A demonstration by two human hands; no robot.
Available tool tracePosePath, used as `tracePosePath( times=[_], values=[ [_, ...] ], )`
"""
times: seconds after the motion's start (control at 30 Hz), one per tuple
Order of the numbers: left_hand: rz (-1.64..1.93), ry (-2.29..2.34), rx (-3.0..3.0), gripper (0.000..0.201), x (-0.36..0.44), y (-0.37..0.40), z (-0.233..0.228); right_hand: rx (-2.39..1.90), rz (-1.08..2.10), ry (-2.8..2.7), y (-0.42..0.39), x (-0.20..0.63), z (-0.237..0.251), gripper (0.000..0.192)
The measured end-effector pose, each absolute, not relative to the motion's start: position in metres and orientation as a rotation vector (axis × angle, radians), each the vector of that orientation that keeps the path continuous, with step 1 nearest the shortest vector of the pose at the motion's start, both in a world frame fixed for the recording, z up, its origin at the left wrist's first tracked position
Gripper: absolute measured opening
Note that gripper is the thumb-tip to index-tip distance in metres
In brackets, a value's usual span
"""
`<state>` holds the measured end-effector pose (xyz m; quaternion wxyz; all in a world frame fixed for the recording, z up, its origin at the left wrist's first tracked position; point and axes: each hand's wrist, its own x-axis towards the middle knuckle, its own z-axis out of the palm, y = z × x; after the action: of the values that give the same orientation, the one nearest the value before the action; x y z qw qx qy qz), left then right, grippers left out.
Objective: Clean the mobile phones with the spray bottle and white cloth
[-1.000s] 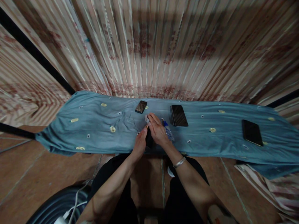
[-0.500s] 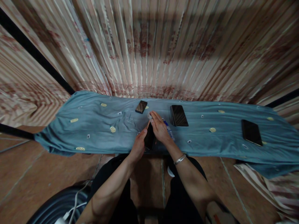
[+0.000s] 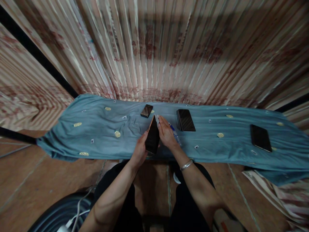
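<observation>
My left hand [image 3: 140, 148] is closed around the left side of a black smartphone [image 3: 152, 138], which stands tilted with its dark screen turned towards me. On its right, my right hand [image 3: 166, 130] has its fingers pressed together along the phone's edge. A small whitish piece [image 3: 157, 118], too blurred to name surely, shows at those fingertips. Partly hidden behind the right hand lies a clear plastic bottle [image 3: 175, 135] with blue on it.
A blue-grey patterned cloth [image 3: 101, 129] covers the narrow table. A smaller black device [image 3: 146, 111] lies beyond the phone. To the right are a dark tablet-like stack [image 3: 185, 120] and another black tablet [image 3: 260, 138]. A striped curtain [image 3: 164, 48] hangs behind.
The phone has turned so more of its dark face shows. My right hand has shifted from across its upper face to its right edge, and my left hand has moved slightly left.
</observation>
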<state>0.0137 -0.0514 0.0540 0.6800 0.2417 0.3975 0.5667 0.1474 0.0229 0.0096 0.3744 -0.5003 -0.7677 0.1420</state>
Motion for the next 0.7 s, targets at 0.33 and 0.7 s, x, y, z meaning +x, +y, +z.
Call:
tracePosePath(
  times=[0.33, 0.7],
  values=[
    [1.210, 0.863, 0.463, 0.050, 0.014, -0.046, 0.049, -1.210, 0.359, -1.949, 0.016, 0.139, 0.009, 0.054],
    [1.300, 0.863, 0.525, 0.063, 0.010, -0.039, 0.041, -1.005, 0.445, -2.046, -0.004, 0.123, 0.011, 0.049]
  ],
)
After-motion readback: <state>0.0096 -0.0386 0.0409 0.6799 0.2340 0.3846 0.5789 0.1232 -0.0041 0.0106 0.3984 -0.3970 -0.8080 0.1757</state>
